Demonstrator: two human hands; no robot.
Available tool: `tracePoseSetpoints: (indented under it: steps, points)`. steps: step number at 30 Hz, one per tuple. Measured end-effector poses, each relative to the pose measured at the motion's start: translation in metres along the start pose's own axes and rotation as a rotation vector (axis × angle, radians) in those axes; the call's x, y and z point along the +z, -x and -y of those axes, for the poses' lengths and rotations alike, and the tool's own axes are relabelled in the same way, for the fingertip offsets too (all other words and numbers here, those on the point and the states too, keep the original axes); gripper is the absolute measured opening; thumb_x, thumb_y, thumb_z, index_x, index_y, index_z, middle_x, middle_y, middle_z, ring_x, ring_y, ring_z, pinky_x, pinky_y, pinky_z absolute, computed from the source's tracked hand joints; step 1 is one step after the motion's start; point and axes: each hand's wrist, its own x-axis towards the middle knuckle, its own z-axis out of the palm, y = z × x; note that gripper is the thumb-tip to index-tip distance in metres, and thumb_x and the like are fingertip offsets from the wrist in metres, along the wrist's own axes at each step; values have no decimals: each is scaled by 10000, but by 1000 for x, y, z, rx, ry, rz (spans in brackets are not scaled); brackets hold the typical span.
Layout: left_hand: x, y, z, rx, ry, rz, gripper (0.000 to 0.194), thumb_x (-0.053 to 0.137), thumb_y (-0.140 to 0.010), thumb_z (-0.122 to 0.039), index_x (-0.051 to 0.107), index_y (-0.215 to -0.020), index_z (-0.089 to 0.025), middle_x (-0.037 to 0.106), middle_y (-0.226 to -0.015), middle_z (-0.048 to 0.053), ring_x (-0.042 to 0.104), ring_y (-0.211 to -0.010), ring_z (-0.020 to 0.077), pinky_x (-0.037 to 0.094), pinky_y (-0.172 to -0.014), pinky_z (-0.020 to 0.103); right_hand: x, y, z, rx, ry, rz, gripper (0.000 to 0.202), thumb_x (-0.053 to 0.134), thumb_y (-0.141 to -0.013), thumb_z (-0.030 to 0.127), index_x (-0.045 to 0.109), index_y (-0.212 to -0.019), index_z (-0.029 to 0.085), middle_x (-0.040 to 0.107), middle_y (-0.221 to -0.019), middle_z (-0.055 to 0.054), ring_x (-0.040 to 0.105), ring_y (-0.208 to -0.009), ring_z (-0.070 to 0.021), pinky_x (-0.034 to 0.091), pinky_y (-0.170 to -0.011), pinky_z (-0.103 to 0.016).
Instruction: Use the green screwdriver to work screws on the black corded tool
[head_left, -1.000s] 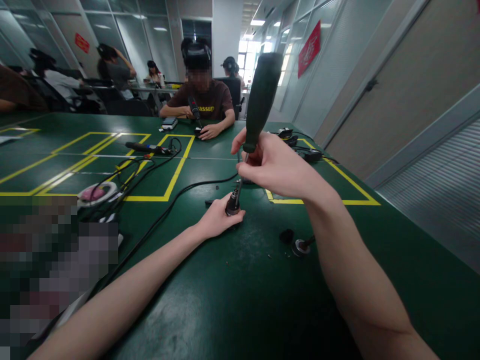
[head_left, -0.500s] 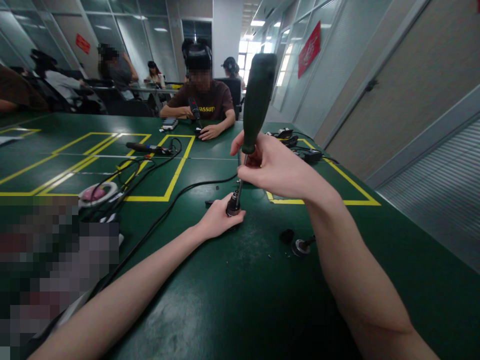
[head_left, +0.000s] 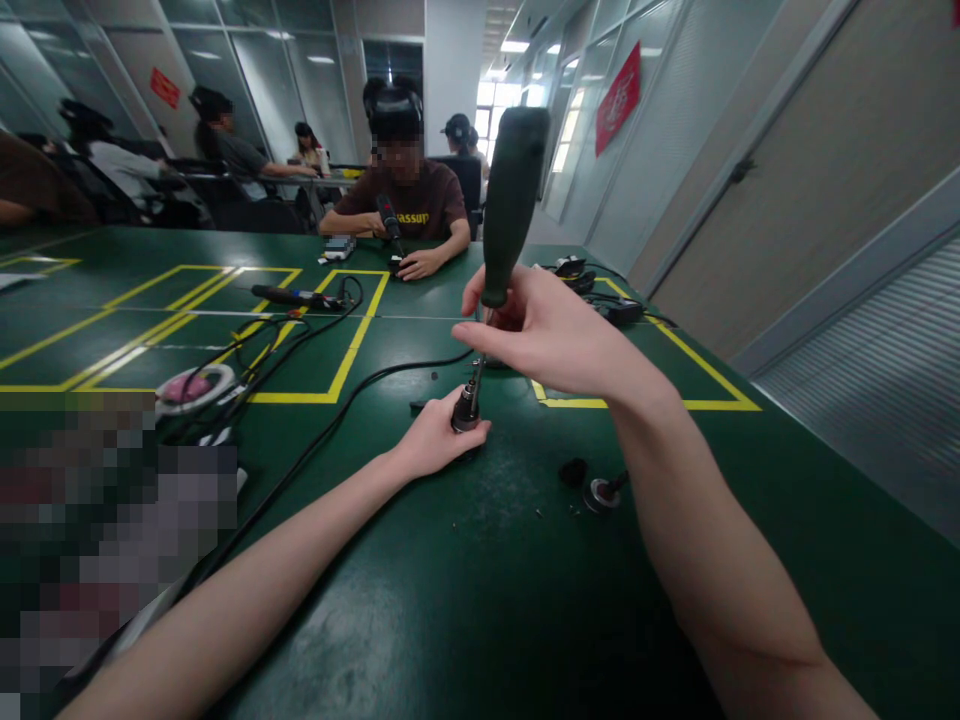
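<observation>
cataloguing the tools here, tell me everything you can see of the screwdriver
The screwdriver has a thick, dark green handle, apparently plastic, narrowing toward a flared collar, and a thin, metallic-looking shaft. It stands nearly upright, handle up and top leaning slightly right in the view. The right hand holds it around the collar, thumb crossing in front of the shaft. The shaft runs down to the dark cylindrical part in the left hand; its tip cannot be made out.

- Daylight is glowing through a window (head_left: pixel 487 122) beyond the far edge of the desk (head_left: pixel 525 610).
- Pale glare is pooling toward its near edge, beside deep shadow.
- Pixel blocks are masking its near left side.
- Lens distortion is stretching the outer edges.
</observation>
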Motion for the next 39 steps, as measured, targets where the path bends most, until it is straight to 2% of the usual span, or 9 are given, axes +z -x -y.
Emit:
tracePoseSetpoints:
  steps: [4, 7, 10, 17, 22, 25, 31, 39]
  points:
    - [0, 0, 1, 4, 17, 1, 213, 677, -880, -390, 568, -868, -207, 668, -753, -26, 576, -678, 142, 466, -683, 273, 0, 0, 1, -20, 14, 24, 153, 673, -874, 98, 577, -910, 211, 543, -757, 47, 498, -624, -112, 362, -572, -307]
    - [1, 1, 1, -8, 18, 0, 223, 684, -880, -394, 564, -858, -208, 666, -743, -29, 572, -674, 141, 463, -672, 269, -2, 1, 2, -61, 1, 26, 234, 622, -810, 21, 569, -932, 212, 528, -766, 56, 481, -621, -99, 373, -584, -302]
    - [1, 1, 1, -7, 11, -8, 217, 688, -876, -385, 563, -853, -209, 663, -741, -28, 568, -675, 142, 459, -672, 272, -2, 2, 2, -35, 8, 17, 315, 624, -749, 9, 550, -967, 225, 484, -710, 80, 455, -595, -106, 360, -569, -311]
    - [0, 0, 1, -2, 15, -10, 222, 690, -879, -393, 568, -856, -208, 658, -739, -33, 576, -678, 140, 470, -678, 273, 0, 0, -1, -25, -10, 56, 152, 668, -885, 131, 566, -954, 219, 514, -701, 68, 471, -597, -112, 352, -578, -316]
    - [1, 0, 3, -3, 13, -1, 225, 682, -885, -399, 569, -864, -206, 683, -755, -24, 591, -687, 147, 473, -687, 280, -1, 1, -1, -31, 11, 43, 290, 626, -787, 18, 545, -971, 228, 464, -685, 85, 452, -590, -109, 348, -577, -315]
    - [1, 0, 4, -7, 13, -4, 219, 685, -885, -390, 569, -859, -206, 688, -757, -20, 595, -687, 147, 474, -689, 280, 0, 1, -1, -28, 3, 46, 309, 637, -756, 27, 535, -962, 235, 458, -653, 95, 447, -580, -114, 338, -562, -314]
    - [0, 2, 1, -19, 10, -9, 206, 687, -874, -377, 565, -862, -211, 691, -756, -19, 599, -688, 151, 473, -693, 281, 2, 2, 3, -35, 10, 23, 110, 687, -897, 198, 583, -865, 214, 482, -662, 70, 439, -622, -111, 323, -602, -317]
    - [-1, 1, 0, -7, 24, 0, 215, 675, -877, -396, 559, -867, -216, 704, -771, -13, 613, -695, 157, 477, -699, 288, 1, 1, 2, -38, -5, 1, 152, 698, -859, 104, 587, -891, 203, 534, -736, 55, 472, -654, -105, 352, -621, -317]
